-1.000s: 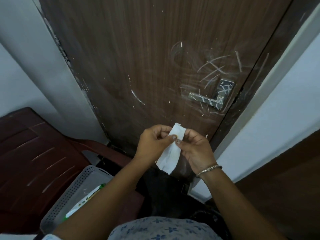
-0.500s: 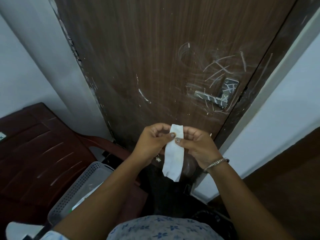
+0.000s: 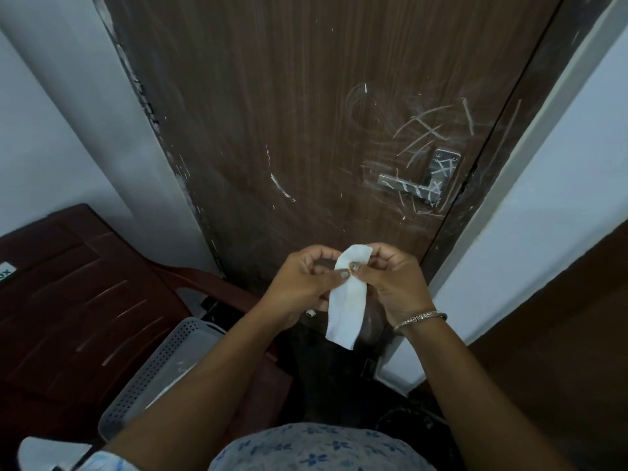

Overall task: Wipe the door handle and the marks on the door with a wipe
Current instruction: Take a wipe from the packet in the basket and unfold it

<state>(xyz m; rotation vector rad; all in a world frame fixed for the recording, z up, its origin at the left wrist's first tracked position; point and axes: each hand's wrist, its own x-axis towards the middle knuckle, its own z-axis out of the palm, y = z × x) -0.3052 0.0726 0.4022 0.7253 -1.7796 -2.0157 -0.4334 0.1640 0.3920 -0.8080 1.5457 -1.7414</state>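
The white wipe hangs folded in a long strip in front of the lower door, pinched near its top by both hands: the left hand and right hand each grip it between thumb and fingertips. Above and to the right, the metal door handle is crossed with pale marks. A perforated basket sits on a dark red chair at the left.

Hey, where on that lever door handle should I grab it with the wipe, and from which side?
Probably wrap the wipe around the door handle at its long horizontal bar, coming from the left, free end. The bar juts leftward from the plate by the door edge, so the right side is cramped. Both the left hand and right hand now pinch the wipe.
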